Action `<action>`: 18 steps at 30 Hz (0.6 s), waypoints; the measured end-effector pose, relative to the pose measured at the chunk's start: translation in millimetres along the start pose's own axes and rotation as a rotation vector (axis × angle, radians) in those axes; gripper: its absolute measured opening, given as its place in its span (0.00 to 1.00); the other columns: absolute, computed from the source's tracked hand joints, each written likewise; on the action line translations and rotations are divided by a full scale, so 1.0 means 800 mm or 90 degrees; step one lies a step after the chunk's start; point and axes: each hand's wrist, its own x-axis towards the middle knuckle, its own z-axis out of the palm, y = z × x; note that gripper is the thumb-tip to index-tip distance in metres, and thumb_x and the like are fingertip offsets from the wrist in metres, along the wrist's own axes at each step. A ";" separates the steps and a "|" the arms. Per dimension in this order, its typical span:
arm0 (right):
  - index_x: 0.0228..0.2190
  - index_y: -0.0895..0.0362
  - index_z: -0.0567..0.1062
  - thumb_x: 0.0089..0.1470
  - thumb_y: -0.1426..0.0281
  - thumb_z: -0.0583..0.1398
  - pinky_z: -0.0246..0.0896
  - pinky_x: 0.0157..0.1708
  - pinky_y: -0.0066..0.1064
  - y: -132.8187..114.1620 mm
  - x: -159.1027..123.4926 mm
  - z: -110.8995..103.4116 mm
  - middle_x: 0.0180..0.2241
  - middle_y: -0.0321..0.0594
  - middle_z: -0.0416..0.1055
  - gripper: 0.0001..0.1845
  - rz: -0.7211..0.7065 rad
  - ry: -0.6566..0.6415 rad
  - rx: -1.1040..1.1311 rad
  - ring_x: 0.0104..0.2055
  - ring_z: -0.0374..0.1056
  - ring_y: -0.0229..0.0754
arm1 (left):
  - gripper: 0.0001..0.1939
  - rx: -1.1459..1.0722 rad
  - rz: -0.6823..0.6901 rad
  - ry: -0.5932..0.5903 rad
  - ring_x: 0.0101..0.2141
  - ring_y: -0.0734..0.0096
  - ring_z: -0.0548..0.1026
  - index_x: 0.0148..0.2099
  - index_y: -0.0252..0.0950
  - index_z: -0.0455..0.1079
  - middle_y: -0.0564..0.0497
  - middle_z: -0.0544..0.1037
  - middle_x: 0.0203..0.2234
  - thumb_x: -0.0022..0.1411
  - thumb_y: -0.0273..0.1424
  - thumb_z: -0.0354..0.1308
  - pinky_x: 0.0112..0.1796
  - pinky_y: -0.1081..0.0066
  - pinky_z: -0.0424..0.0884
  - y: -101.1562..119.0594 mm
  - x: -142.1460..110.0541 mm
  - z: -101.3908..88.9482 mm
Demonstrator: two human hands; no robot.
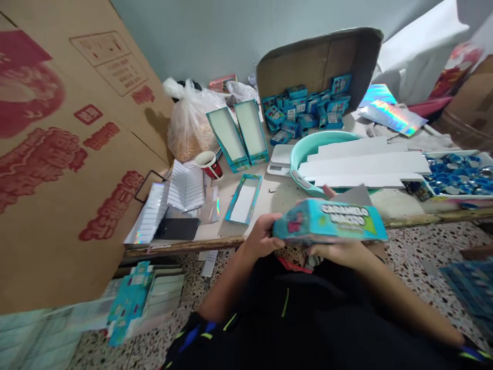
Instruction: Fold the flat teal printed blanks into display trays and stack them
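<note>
A person grips a teal box lettered "CARAMELO" (346, 220) in front of the body at the near edge of a tabletop (278, 199), the left hand (264, 237) closed on one end and the right hand (341, 253) clasping it from below, nearer the other. To the left, a shallow teal tray (244, 201) lies near two taller teal trays (239, 136) standing side by side. Beyond the held box, white card strips (365, 163) lie across a mint-green basin (302, 149), with a white scale (282, 153) just beside it. Small blue boxes (304, 110) fill a cardboard carton (292, 66) against the wall; a paper cup (210, 163) and a black phone (177, 229) sit farther left.
</note>
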 end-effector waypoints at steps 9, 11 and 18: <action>0.44 0.55 0.76 0.53 0.71 0.63 0.65 0.42 0.38 -0.022 0.034 -0.004 0.41 0.44 0.74 0.15 0.056 -0.066 -0.339 0.44 0.70 0.50 | 0.30 0.074 0.343 0.714 0.54 0.57 0.70 0.65 0.48 0.56 0.46 0.69 0.52 0.69 0.56 0.46 0.57 0.54 0.67 0.006 0.006 0.002; 0.41 0.55 0.78 0.53 0.71 0.65 0.61 0.38 0.36 -0.010 0.035 0.006 0.43 0.47 0.71 0.11 0.091 -0.154 -0.471 0.45 0.68 0.52 | 0.35 0.259 0.449 0.611 0.54 0.54 0.70 0.64 0.48 0.59 0.47 0.70 0.51 0.63 0.61 0.52 0.59 0.53 0.64 0.007 0.002 -0.010; 0.48 0.58 0.73 0.56 0.60 0.69 0.56 0.45 0.40 0.043 0.025 0.047 0.43 0.50 0.71 0.23 0.067 -0.307 -0.586 0.46 0.68 0.55 | 0.16 0.596 0.120 -0.191 0.42 0.56 0.75 0.39 0.34 0.75 0.42 0.77 0.36 0.67 0.44 0.62 0.43 0.62 0.69 -0.028 0.031 0.001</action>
